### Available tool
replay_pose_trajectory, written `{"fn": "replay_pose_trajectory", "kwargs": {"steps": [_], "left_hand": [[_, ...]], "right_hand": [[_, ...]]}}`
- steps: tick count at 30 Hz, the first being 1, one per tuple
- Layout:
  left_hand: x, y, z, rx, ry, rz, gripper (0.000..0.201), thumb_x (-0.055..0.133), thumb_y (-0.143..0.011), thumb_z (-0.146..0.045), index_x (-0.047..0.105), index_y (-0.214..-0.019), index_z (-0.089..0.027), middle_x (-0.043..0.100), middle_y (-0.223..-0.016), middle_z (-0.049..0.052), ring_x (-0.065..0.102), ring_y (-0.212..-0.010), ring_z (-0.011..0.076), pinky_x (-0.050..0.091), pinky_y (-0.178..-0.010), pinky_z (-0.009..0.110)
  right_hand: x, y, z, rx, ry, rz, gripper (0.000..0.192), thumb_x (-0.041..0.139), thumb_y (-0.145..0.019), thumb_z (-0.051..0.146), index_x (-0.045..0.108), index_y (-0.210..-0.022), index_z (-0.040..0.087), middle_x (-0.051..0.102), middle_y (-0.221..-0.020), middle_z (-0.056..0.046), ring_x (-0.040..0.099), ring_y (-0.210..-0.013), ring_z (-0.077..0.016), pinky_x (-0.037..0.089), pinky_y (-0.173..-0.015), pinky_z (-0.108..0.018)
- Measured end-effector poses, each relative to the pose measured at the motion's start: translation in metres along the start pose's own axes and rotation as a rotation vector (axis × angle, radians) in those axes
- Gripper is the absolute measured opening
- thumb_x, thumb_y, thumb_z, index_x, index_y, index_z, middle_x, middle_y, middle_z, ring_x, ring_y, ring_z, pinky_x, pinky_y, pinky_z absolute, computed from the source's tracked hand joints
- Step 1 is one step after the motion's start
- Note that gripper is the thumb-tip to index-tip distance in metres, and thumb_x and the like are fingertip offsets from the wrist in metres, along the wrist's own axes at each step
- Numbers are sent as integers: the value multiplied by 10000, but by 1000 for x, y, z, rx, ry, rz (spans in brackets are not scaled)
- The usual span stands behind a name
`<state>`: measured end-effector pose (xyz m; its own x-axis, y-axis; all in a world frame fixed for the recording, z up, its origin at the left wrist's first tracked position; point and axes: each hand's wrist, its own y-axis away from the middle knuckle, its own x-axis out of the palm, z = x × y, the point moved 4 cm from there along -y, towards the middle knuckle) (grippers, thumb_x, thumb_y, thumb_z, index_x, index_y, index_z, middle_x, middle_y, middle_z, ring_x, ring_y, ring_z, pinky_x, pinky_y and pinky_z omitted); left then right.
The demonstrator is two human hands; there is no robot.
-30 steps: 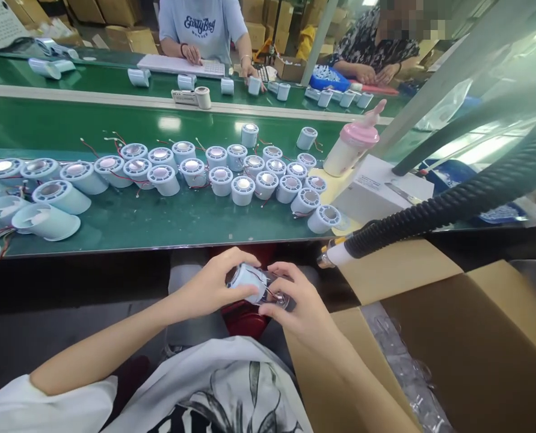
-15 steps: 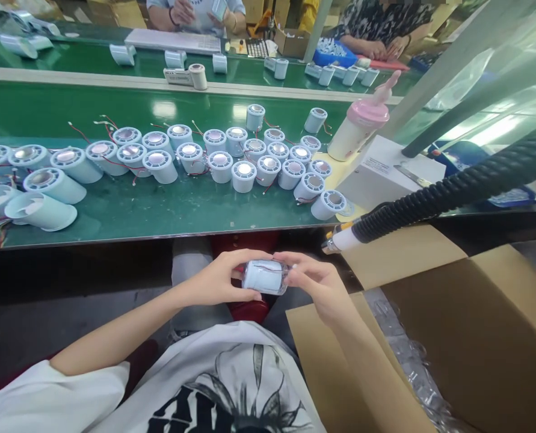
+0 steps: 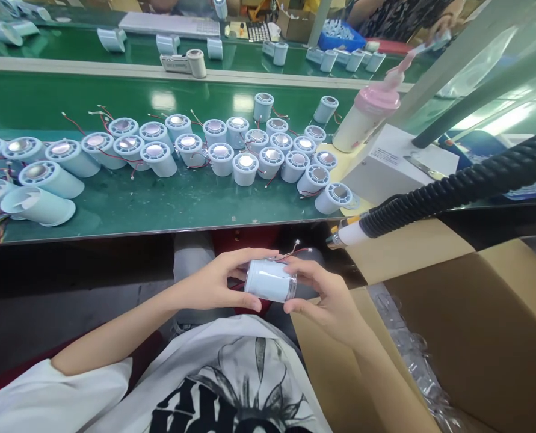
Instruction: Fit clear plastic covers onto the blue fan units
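A light-blue cylinder [image 3: 269, 281] with a clear plastic cover around it lies sideways between my hands, just above my lap. My left hand [image 3: 225, 282] grips its left end, thumb below and fingers over the top. Around the right end, at the clear cover's rim, are the curled fingers and thumb of my right hand [image 3: 324, 294]. Thin red and dark wires [image 3: 292, 249] with small white connectors stick up behind the cylinder. Many similar light-blue cylinders [image 3: 245, 169], some trailing wires, stand or lean on the green bench [image 3: 195, 207] in front of me.
At right a black ribbed hose [image 3: 452, 186] with a metal-tipped nozzle hangs near the bench edge. Below it stands an open cardboard box [image 3: 479, 325] holding clear plastic covers [image 3: 403, 337]. A pink-topped bottle [image 3: 367, 117] and a white box [image 3: 394, 162] stand behind. Co-workers sit across the bench.
The cylinder has turned in my hands, so the wires now stick up behind it. My right fingers have spread around its right end. Across the bench, a co-worker's hand has lifted to the right.
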<state>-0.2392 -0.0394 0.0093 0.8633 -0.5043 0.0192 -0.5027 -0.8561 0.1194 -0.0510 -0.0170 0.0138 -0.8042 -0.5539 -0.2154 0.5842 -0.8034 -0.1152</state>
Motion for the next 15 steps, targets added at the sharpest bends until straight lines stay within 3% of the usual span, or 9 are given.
{"fn": "replay_pose_trajectory", "kwargs": {"steps": [8, 15], "left_hand": [[1, 4, -3, 79, -102, 14, 725, 770, -696, -225, 469, -1353, -286, 509, -1372, 113, 519, -1227, 271, 492, -962, 371], [1, 7, -2, 74, -173, 18, 722, 756, -713, -250, 447, -1365, -264, 472, -1411, 112, 463, -1287, 271, 464, -1005, 375]], "right_hand": [[2, 0, 2, 224, -173, 37, 386, 751, -741, 372, 579, -1056, 232, 643, -1073, -63, 655, -948, -209, 578, -800, -341], [8, 2, -1, 377, -345, 36, 376, 734, -743, 401, 545, -1011, 216, 631, -924, -36, 625, -818, -163, 548, -708, -285]]}}
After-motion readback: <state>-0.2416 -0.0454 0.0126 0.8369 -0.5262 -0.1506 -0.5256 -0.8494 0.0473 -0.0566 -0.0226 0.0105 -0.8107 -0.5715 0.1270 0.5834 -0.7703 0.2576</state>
